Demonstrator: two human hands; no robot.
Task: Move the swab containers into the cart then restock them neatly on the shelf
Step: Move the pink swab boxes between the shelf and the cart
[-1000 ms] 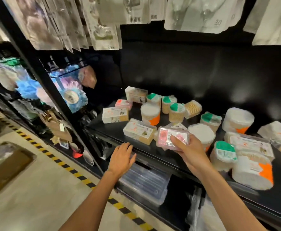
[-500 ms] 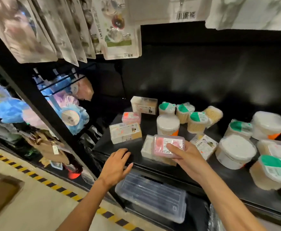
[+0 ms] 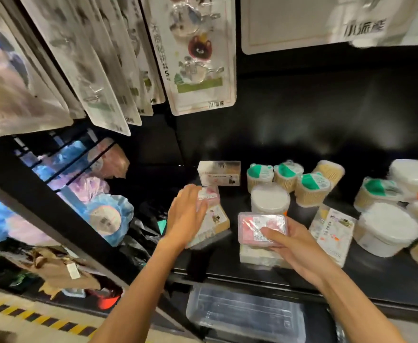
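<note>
My right hand (image 3: pixel 293 246) holds a flat pink swab box (image 3: pixel 255 225) just above a pale box (image 3: pixel 257 258) on the black shelf (image 3: pixel 227 268). My left hand (image 3: pixel 184 216) reaches over a rectangular swab box (image 3: pixel 217 222), its fingers on a small pink box (image 3: pixel 209 194) behind it. Round tubs stand further back: a white-lidded tub (image 3: pixel 269 198) and green-labelled tubs (image 3: pixel 312 188). Another rectangular box (image 3: pixel 219 173) sits at the back.
More white tubs (image 3: pixel 388 229) and a flat packet (image 3: pixel 334 226) crowd the shelf's right. Hanging card packs (image 3: pixel 198 53) overhang the shelf. Bath poufs (image 3: pixel 106 216) hang in the left bay. A clear plastic bin (image 3: pixel 245 315) sits below the shelf edge.
My left hand left the shelf's front edge and moved up and back onto the boxes. My right hand kept the pink box, over the pale box.
</note>
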